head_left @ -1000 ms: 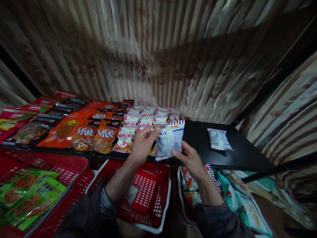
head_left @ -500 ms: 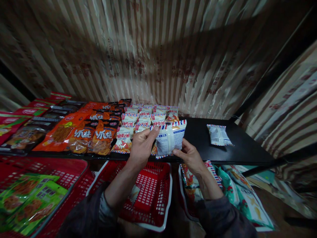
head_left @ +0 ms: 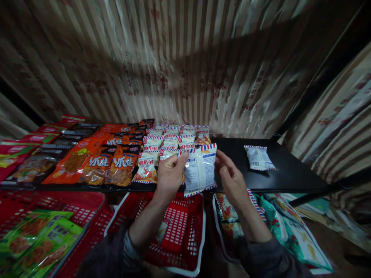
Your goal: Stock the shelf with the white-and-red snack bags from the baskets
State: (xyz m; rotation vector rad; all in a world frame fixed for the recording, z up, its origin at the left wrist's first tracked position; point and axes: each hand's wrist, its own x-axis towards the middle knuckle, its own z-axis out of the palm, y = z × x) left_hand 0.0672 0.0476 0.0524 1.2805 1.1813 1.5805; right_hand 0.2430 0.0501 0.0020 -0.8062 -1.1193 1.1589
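One held packet (head_left: 201, 170), white, printed back facing the camera, upright with a slight tilt, at the front edge of the black shelf (head_left: 292, 173). One lone packet (head_left: 260, 157), similar striped ends, lies back-up on the shelf to the right, well apart. White packets (head_left: 145, 166) with red print: at least nine, in rows behind and left of the held one. Orange-and-black packets (head_left: 121, 166): two in the front row, more behind, no exact count. Green packets (head_left: 48, 247): two clear in the left basket (head_left: 72, 204). Red baskets: left one, middle basket (head_left: 203, 231) with white rim, and a third, right basket (head_left: 217, 226), colour dim.

Left hand (head_left: 170, 173): forearm angled up and inward, grip pinched on the packet's upper left corner, thumb in front, fingers behind. Right hand (head_left: 232, 181): fingers curled at the packet's right edge, thumb off its face; can't tell if the grip is closed on it.

Hidden: some white packets, behind left hand and held packet; right basket's contents, partly under right forearm. Left basket cut off by frame. Small print unreadable.
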